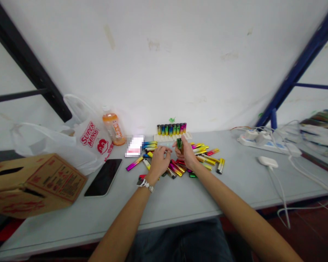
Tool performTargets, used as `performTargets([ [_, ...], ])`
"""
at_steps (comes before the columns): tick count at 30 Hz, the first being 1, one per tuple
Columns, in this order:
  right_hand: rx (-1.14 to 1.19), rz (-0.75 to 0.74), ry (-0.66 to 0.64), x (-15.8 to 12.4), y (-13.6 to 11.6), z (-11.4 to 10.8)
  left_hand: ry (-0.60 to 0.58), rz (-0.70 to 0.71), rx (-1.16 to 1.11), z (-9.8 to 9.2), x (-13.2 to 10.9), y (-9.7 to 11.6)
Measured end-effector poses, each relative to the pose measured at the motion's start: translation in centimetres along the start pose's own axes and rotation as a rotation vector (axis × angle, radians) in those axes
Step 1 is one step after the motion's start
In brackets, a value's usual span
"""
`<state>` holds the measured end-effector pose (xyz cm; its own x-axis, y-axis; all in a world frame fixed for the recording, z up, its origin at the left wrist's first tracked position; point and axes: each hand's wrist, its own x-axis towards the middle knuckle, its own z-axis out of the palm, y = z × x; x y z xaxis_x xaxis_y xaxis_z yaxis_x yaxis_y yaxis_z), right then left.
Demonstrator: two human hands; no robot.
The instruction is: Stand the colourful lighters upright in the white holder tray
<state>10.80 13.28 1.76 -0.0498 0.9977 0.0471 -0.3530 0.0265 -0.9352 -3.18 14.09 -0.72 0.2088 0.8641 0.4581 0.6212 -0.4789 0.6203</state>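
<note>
Several shiny multicoloured lighters [205,154] lie scattered on the grey table [180,198]. Behind them a white rack [172,137] holds a row of upright lighters [171,128]. My right hand [187,154] pinches a green lighter [179,143] upright, just in front of the rack. My left hand [158,162] rests curled over the pile, fingers bent down among the lighters; what it holds, if anything, is hidden. A watch sits on my left wrist.
A black phone [104,177] lies left of the pile, beside a cardboard box [30,183] and a white plastic bag [79,143]. An orange drink bottle [114,127] stands by the wall. A power strip [265,143] and cables lie at the right.
</note>
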Motion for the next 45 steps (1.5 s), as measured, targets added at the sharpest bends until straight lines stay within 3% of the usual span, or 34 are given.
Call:
performTargets([
  [3, -0.029, 0.058, 0.079, 0.1, 0.5, -0.2, -0.011, 0.022, 0.003, 0.0, 0.0, 0.1],
  [9, -0.151, -0.007, 0.189, 0.3, 1.1, 0.0, -0.025, 0.018, 0.009, -0.1, -0.1, 0.4],
  [17, -0.194, -0.074, 0.166, 0.1, 1.6, -0.2, -0.024, 0.026, 0.021, -0.2, 0.0, 0.6],
  [28, 0.020, 0.048, 0.095, -0.6, 0.8, 0.2, -0.035, 0.020, 0.024, -0.2, 0.0, 0.5],
  [45, -0.075, -0.035, 0.188, -0.2, 1.3, 0.2, -0.040, 0.010, 0.023, 0.2, 0.1, 0.1],
])
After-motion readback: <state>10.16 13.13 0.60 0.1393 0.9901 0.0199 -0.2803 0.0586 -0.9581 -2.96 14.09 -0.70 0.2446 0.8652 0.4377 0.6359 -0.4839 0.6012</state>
